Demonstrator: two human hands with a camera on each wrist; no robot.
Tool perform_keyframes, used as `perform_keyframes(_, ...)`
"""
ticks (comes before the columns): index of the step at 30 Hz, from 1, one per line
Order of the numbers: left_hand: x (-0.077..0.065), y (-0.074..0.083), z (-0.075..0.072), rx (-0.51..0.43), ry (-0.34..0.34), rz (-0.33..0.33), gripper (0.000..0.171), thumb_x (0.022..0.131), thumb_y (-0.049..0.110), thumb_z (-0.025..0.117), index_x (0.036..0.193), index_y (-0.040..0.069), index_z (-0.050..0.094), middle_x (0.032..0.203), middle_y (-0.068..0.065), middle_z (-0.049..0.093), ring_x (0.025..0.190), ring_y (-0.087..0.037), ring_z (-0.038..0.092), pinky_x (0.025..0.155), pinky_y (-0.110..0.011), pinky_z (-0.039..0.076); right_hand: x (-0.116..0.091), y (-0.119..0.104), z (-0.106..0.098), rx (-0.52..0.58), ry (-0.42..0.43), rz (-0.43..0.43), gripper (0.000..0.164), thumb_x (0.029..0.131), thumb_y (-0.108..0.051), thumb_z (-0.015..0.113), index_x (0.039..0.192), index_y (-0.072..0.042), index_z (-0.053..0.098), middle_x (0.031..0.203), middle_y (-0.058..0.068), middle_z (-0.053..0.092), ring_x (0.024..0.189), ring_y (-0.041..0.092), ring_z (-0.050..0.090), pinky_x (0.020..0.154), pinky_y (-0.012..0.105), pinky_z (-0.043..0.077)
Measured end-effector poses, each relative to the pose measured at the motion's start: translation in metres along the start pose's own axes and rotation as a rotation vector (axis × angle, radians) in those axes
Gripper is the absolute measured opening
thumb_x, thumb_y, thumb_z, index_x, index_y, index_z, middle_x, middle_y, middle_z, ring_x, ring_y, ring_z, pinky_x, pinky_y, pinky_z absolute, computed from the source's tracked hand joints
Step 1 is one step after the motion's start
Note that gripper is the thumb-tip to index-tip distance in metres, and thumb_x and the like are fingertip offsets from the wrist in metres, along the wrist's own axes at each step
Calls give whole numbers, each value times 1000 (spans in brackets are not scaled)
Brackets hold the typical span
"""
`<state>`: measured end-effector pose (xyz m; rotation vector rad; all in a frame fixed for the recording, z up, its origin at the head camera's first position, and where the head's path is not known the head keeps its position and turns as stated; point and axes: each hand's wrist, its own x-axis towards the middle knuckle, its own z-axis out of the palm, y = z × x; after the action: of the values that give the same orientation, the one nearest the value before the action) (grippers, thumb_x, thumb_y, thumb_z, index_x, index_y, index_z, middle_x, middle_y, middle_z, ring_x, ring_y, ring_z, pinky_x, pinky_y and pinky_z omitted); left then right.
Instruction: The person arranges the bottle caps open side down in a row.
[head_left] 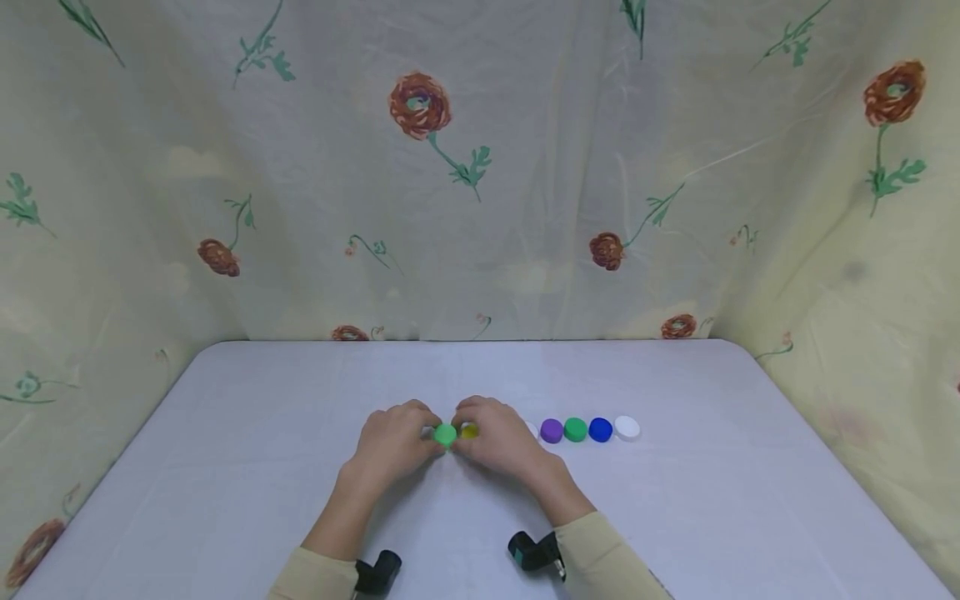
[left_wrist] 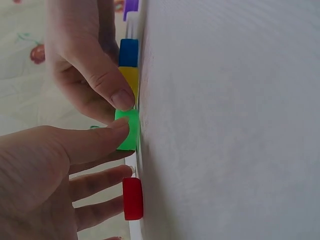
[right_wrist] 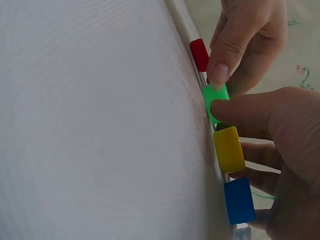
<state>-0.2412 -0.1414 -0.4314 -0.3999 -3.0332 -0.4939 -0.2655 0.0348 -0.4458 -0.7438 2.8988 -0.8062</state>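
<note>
A light green round cap (head_left: 446, 434) stands on the white table between both hands. My left hand (head_left: 396, 439) pinches it from the left, its thumb (left_wrist: 107, 142) on the near side. From the right, my right hand (head_left: 497, 439) also pinches it with the thumb (right_wrist: 240, 107) and a finger behind. Close beside it is a yellow cap (right_wrist: 230, 150), under the right hand's fingers, then a blue cap (right_wrist: 239, 201). Past the green cap, on the left hand's side, sits a red cap (left_wrist: 133, 199), which the left hand hides in the head view.
Rightward the row continues with a purple cap (head_left: 551, 431), a darker green cap (head_left: 575, 429), another blue cap (head_left: 601, 430) and a white cap (head_left: 627, 428). Flowered curtains (head_left: 517, 167) enclose the table (head_left: 712, 517) at the back and sides.
</note>
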Motion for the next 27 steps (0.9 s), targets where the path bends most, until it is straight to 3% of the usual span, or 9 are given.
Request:
perform_keyframes(17,0,-2,2,39,-14,-33,38,79,32,83,114,18,75,120,-5,71,108,-28,68,86,-50,53,-1,2,3,-33,-6,-23,30,87,-29,72,114,-15,72,134,7,64,129,30,57,108,51,45)
perform_keyframes(27,-2,-5,-6,30,-38,-44,43,78,32,84,117,18,73,121,-5,70,103,-25,67,85,-50,52,2,0,4,-3,-38,-17,39,86,-34,72,121,-18,69,137,4,62,130,26,55,107,49,45)
